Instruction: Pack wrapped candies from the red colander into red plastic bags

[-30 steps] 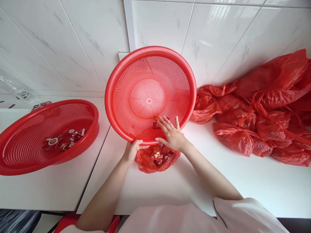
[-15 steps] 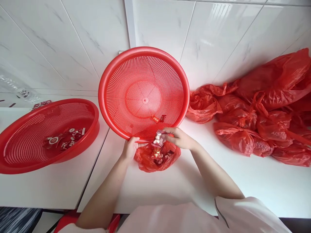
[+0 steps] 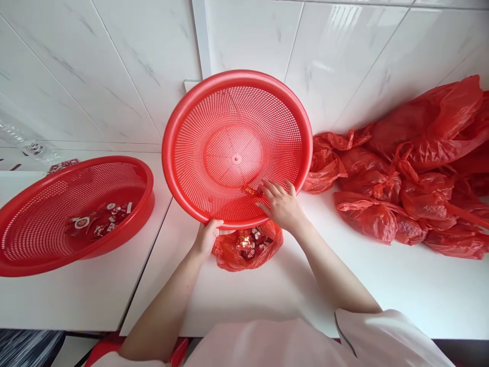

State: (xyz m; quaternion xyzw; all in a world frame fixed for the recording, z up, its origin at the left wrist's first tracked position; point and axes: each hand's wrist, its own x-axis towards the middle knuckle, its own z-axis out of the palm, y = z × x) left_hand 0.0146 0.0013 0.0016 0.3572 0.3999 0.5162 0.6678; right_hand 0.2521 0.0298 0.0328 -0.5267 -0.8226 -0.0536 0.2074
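Note:
A round red plastic colander (image 3: 237,109) is tilted toward me over the table. My left hand (image 3: 207,235) grips its near rim, thumb on top. Inside the colander, near the lower wall, lies a small red wrapped packet (image 3: 251,190). My right hand (image 3: 280,204) reaches over the near right rim with fingers spread, its fingertips beside that packet. Below the rim sits an open red plastic bag (image 3: 229,255) with several dark red and gold wrapped packets (image 3: 246,242) in it. The rim hides part of the bag.
Another red colander (image 3: 147,204) with several wrapped packets (image 3: 101,221) stands at the left. Several knotted red plastic bags (image 3: 382,214) are heaped at the right. A tiled wall (image 3: 252,35) rises behind the white table (image 3: 237,300); a clear bottle (image 3: 34,148) lies at far left.
My right hand has let a packet go into the bag and moved up and right into the colander. The colander has shifted slightly right; one packet there is no longer visible.

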